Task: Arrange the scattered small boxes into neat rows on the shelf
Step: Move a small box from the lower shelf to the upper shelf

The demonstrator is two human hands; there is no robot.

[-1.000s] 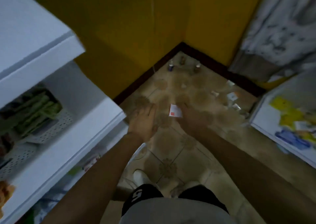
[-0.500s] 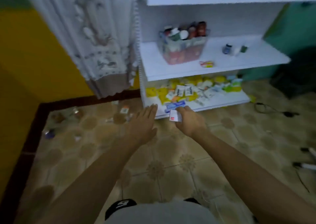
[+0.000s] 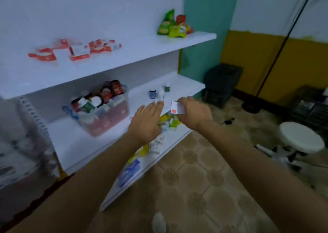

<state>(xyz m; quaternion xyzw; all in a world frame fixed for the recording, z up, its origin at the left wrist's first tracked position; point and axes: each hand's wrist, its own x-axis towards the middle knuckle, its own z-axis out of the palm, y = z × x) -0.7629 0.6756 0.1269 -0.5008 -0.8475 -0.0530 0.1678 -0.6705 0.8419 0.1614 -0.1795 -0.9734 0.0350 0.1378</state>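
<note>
Left hand (image 3: 146,121) flat, right hand (image 3: 194,111) curled.

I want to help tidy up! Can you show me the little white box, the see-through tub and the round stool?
little white box (image 3: 177,108), head view, on its white front face.
see-through tub (image 3: 108,123), head view, on its clear front wall.
round stool (image 3: 301,137), head view, on the middle of its white seat.

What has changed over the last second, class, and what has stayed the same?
The person turned from the yellow floor corner to the white shelf unit, bringing both hands up in front of the middle shelf. Nothing was picked up or let go. Unchanged: the right hand holds the small white box with the red square; the left hand is open, empty, beside it.
</note>
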